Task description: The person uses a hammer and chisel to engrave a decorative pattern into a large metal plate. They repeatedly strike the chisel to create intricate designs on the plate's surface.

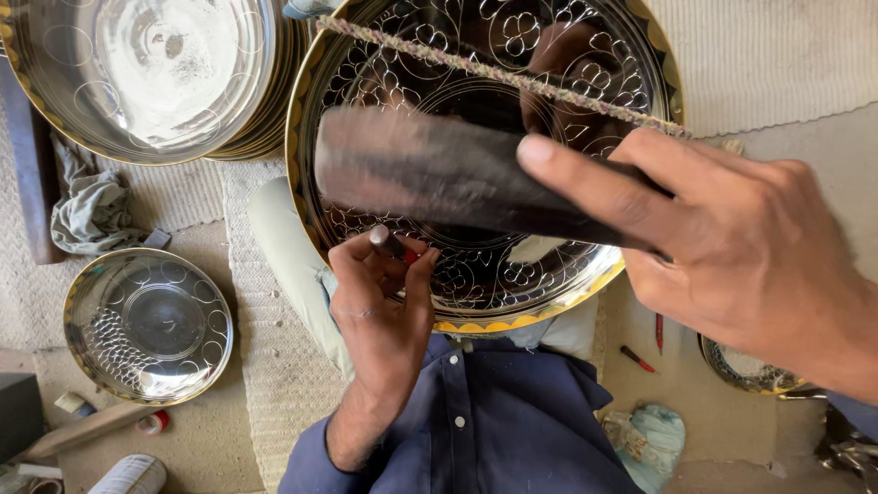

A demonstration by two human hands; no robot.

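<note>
— What is in the left hand (380, 293)?

— A short metal punch (388, 242). The fingers are pressed together around it, thumb on one side, so that its blunt top sticks up above the knuckles; its tip meets the large engraved tray (558, 265) near the lower rim.

— And the tray itself?

— It leans across the person's lap, over the pale trousers (283, 256) and above the dark blue shirt (494, 421). The surface is mirror-bright steel with cut flower and loop patterns and a gold-coloured rim. A twisted cord (503, 75) runs slantwise over its upper part.

— The right hand (741, 247)?

— Closed on a dark, heavy hammer-like bar (439, 174), the fingers wrapped over its near end. The bar lies above the tray's middle (blurred, so its exact shape is hard to tell), and its far end points toward the left hand.

— What lies around?

— A stack of plain shiny trays (155, 73) at the upper left, a smaller patterned plate (146, 325) on the floor at the left, a crumpled grey cloth (87, 210) between them, and two red-tipped tools (645, 348) on the floor at the right, beside another plate's edge (745, 370).
</note>
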